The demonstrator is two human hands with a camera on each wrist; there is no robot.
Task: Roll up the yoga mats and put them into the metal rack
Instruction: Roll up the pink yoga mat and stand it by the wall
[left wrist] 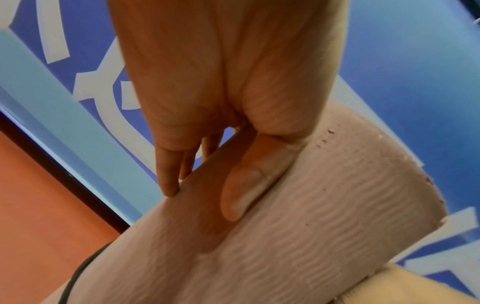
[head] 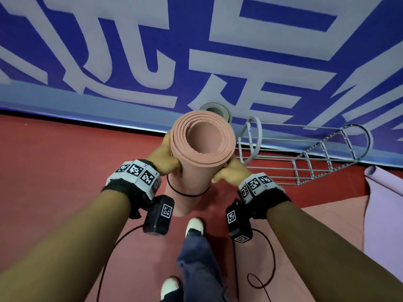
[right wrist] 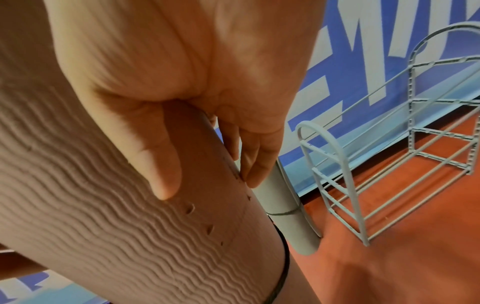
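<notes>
I hold a rolled pink yoga mat (head: 194, 171) upright in front of me, its open end facing up. A black elastic band (head: 185, 194) circles it lower down. My left hand (head: 163, 155) grips its left side, and my right hand (head: 229, 171) grips its right side. In the left wrist view the left hand (left wrist: 201, 202) has its thumb flat on the ribbed roll (left wrist: 311, 236). In the right wrist view the right hand (right wrist: 211, 187) clasps the roll (right wrist: 103, 226). The grey metal rack (head: 259, 136) stands by the wall to the right. A rolled grey mat (head: 214, 110) stands at its left end.
A blue banner wall with white lettering (head: 130, 40) runs behind the rack (right wrist: 348, 185) and the grey mat (right wrist: 285, 205). A purple mat (head: 383, 214) and another pink mat (head: 327, 225) lie unrolled on the red floor at right. My white shoes (head: 194, 225) stand below the roll.
</notes>
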